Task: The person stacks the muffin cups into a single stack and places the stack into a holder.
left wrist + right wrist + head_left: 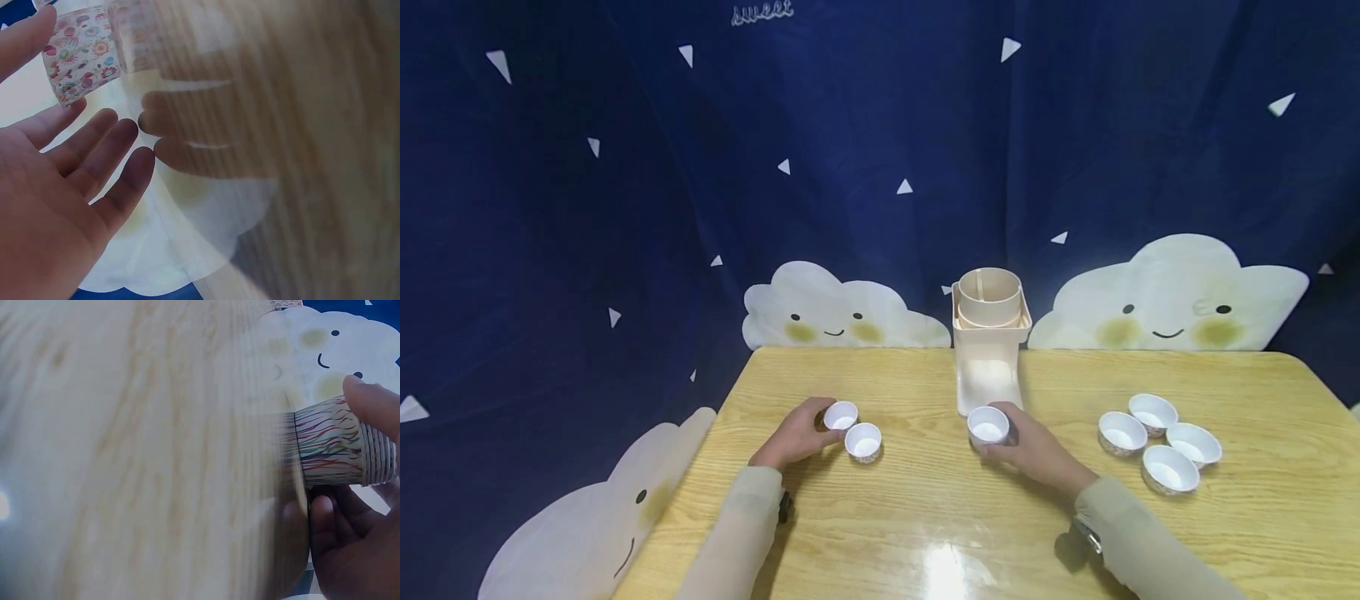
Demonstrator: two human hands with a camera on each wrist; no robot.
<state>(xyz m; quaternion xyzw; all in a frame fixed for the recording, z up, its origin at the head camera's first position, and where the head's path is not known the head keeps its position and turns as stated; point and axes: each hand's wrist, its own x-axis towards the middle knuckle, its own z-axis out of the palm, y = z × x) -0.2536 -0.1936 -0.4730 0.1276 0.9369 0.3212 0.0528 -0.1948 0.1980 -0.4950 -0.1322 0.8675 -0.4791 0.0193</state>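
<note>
My left hand (797, 435) pinches a small paper cup (841, 414) between thumb and index finger at the left of the table. In the left wrist view this cup (84, 53) shows a floral print, and the other fingers spread below it. Right beside it stands a second white-lined cup (863, 442). Near the middle, my right hand (1026, 446) grips a stack of paper cups (988, 425). Several nested rims and coloured wavy lines show on that stack (331, 444) in the right wrist view, its base at the tabletop.
A beige holder (992, 367) with a round, open-topped cylinder (990, 302) stands at the back edge, just behind the right hand's stack. Several patterned cups (1170, 469) cluster at the right. Cloud-shaped panels (850, 308) and a dark blue curtain (850, 108) border the wooden table (925, 500).
</note>
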